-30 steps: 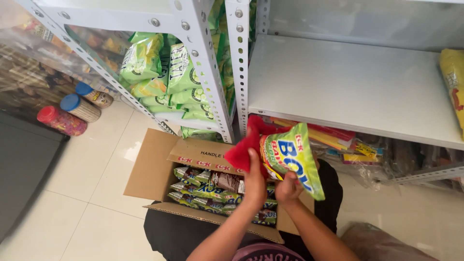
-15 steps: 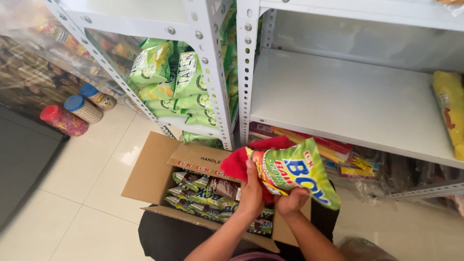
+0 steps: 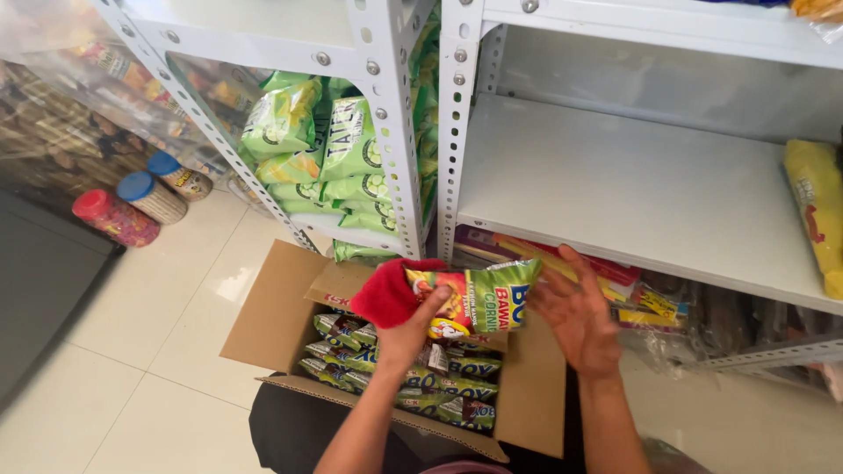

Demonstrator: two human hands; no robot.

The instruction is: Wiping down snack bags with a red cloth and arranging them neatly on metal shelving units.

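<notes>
1. Far left, on the pale tiled floor (image 3: 149, 325): three cylindrical canisters lie side by side, one with a red lid (image 3: 114, 218) and two with blue lids (image 3: 165, 187).
2. Left shelving bay of the white slotted-metal rack (image 3: 386, 114): green foil snack bags (image 3: 320, 149) are stacked together on a lower shelf.
3. Near centre: an open brown cardboard box (image 3: 272, 316) rests on the person's lap, filled with rows of green snack packets (image 3: 395, 373).
4. The left hand (image 3: 413, 329) is closed around a red cloth (image 3: 386, 290) and the left end of a green, red and yellow snack bag (image 3: 479, 298), held above the box.
5. The right hand (image 3: 575, 316) is open, fingers spread, at the bag's right edge; whether it touches the bag cannot be told.
6. Right bay: a bare white shelf (image 3: 632, 184), with a yellow packet (image 3: 812, 206) at its far right end.
7. Below it: mixed coloured packets (image 3: 650, 303).
</notes>
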